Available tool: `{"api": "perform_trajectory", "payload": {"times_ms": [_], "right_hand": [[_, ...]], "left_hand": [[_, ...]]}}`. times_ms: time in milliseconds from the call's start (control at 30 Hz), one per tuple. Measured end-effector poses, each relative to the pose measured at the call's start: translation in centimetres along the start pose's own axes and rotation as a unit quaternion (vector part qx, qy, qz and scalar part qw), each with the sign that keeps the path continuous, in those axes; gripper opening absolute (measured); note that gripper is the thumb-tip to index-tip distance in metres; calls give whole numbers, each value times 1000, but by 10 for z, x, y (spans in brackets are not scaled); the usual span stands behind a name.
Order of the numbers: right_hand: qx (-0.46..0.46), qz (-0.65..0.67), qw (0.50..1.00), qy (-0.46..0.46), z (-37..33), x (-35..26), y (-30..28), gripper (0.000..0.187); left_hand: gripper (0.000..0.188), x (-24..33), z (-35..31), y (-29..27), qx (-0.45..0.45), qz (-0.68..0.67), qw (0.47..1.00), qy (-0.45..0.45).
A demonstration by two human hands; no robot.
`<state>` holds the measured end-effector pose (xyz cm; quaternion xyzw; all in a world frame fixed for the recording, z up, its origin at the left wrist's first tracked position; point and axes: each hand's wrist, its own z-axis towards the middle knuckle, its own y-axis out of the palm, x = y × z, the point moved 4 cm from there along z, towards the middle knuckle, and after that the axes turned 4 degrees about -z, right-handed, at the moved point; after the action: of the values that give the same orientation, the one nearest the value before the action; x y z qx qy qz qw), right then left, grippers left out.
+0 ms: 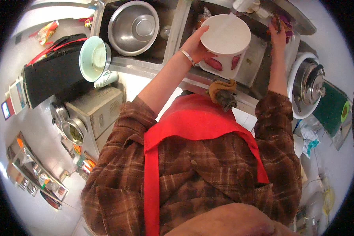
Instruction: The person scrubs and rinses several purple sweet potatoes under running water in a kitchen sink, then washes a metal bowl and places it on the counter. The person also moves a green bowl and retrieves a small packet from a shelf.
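Note:
My left hand [198, 46] grips the side of a round white bowl [225, 34], holding it over the right-hand sink basin. The bowl is just below a tap [244, 5] at the far edge. Under it, a white tray [221, 73] with reddish-purple roots [213, 64] is partly hidden. Farther right, the fingers of my right hand [278, 36] are bent around a dark, narrow thing [278, 24] that I cannot make out. A purple and orange bundle [288, 29] lies right beside that hand.
In the left basin sits a large steel bowl [120, 39]. A pale green basin [93, 59] stands left of the sink. At right, a white basin [293, 103] holds a lidded steel pot [311, 84]. Brown and grey rags [224, 94] hang over the front edge.

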<state>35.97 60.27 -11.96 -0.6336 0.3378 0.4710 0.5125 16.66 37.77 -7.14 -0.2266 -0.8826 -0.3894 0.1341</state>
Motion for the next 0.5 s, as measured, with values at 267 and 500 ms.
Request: {"api": "perform_trajectory", "payload": {"times_ms": [267,500], "right_hand": [[-69,174,972,145,36,18,64,59],[-67,210,938,268,23,6,58,31]], "left_hand": [[49,47,-39,-8,198,626,628,418],[65,43,-78,22,112,772,362,510]]}}
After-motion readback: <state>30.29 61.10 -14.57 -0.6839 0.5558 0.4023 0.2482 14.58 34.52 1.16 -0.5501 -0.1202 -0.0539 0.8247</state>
